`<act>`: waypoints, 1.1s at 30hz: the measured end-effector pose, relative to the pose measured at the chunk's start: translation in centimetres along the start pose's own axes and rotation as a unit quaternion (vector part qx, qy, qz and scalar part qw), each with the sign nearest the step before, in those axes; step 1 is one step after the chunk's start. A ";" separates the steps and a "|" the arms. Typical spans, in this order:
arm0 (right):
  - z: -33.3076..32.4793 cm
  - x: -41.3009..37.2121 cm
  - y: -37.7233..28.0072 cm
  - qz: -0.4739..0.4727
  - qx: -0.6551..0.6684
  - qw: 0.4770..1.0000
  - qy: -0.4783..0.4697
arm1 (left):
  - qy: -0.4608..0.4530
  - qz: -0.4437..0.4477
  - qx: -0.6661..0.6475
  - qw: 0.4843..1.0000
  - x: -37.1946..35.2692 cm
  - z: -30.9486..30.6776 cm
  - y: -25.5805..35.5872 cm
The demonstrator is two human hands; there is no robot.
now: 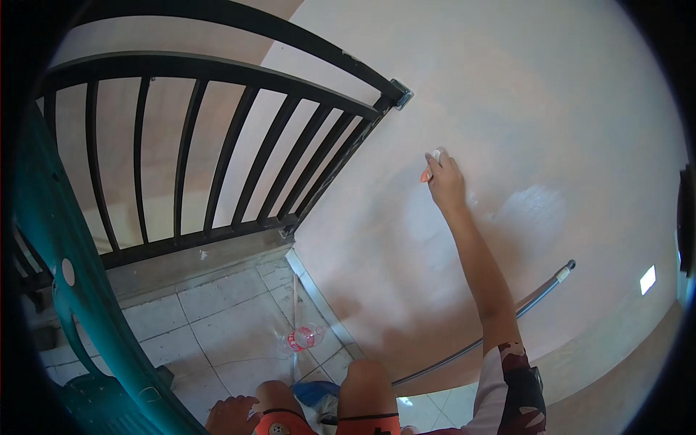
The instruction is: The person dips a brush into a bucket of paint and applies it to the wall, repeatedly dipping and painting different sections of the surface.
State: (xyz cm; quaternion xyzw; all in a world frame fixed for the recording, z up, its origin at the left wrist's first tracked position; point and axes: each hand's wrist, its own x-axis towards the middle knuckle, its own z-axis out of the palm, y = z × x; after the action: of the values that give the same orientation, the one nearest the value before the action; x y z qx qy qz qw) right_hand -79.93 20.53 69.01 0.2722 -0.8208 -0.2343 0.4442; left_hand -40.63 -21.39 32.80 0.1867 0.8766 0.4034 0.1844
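My right hand [445, 181] reaches up to the pale pink wall [406, 239], its fingers closed round a small orange-and-white tool [425, 175]. The orange end sticks out to the left below the fingers; I cannot tell the tool's kind. To the right of the forearm, a rough white smear [533, 208] covers part of the wall. Low in the view, my left hand [233, 415] rests by my left knee with its fingers loosely spread and nothing in them.
A black metal railing [196, 72] meets the wall at upper left. In front of it at left is a teal plastic chair [87, 261]. A clear bottle with a red label [303, 338] lies on the tiled floor [225, 304]. A grey hose [540, 293] sticks out along the wall.
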 end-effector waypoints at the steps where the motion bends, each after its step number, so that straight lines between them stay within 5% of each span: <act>1: 0.8 -0.6 0.0 -0.002 -0.022 0.999 -0.027 | 0.001 0.009 -0.007 1.000 -0.1 0.0 -0.1; 4: 6.2 -5.7 -1.2 -0.069 -0.065 0.971 -0.219 | 0.020 0.012 -0.004 1.000 -0.2 0.3 -0.2; 5: 5.8 -6.8 -3.0 -0.132 0.028 0.971 -0.199 | 0.023 0.010 -0.005 1.000 -0.2 0.3 -0.2; 6: 5.5 -7.6 -5.1 -0.084 0.159 0.957 -0.227 | 0.031 0.021 -0.002 0.999 -0.2 0.4 -0.3; 12: 6.0 -5.1 -2.7 0.094 0.239 0.953 -0.159 | 0.051 0.039 -0.019 0.998 0.0 0.4 -0.3; 15: 2.6 0.1 -0.9 0.042 0.110 0.977 -0.176 | 0.047 0.033 -0.030 0.998 -0.1 -0.2 0.3; 18: 1.0 2.3 -1.5 0.063 -0.007 0.994 -0.090 | 0.042 0.031 -0.020 0.998 -0.1 -0.5 0.5; 20: 2.9 1.0 -1.7 -0.018 -0.092 0.996 -0.001 | 0.035 0.031 -0.008 0.999 -0.3 -0.3 0.3; 22: 7.0 -3.1 -2.6 -0.033 -0.105 0.968 -0.225 | 0.041 0.025 -0.002 0.999 -0.1 0.3 0.0; 25: 7.1 -5.6 -6.2 -0.112 0.092 0.965 -0.218 | 0.043 0.016 -0.001 0.999 -0.3 0.2 0.3; 27: 5.2 -4.6 -8.5 0.084 0.234 0.921 -0.300 | 0.042 0.009 -0.006 0.999 -0.3 -0.1 0.7; 30: 7.5 -3.7 -2.0 0.069 0.219 0.952 -0.202 | 0.030 0.004 -0.015 0.999 -0.1 -0.6 0.7; 31: 6.7 -2.7 -0.6 0.157 0.236 0.942 -0.177 | 0.021 0.005 -0.022 1.000 -0.1 -0.6 0.8; 33: 2.5 1.2 -0.8 0.076 0.087 0.984 -0.133 | 0.022 0.011 -0.017 1.000 -0.1 -0.5 0.7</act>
State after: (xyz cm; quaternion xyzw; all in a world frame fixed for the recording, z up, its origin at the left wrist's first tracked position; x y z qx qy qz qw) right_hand -82.45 19.49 68.00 0.2125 -0.9082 -0.1617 0.3222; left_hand -40.65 -21.28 33.68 0.1840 0.8715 0.4239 0.1640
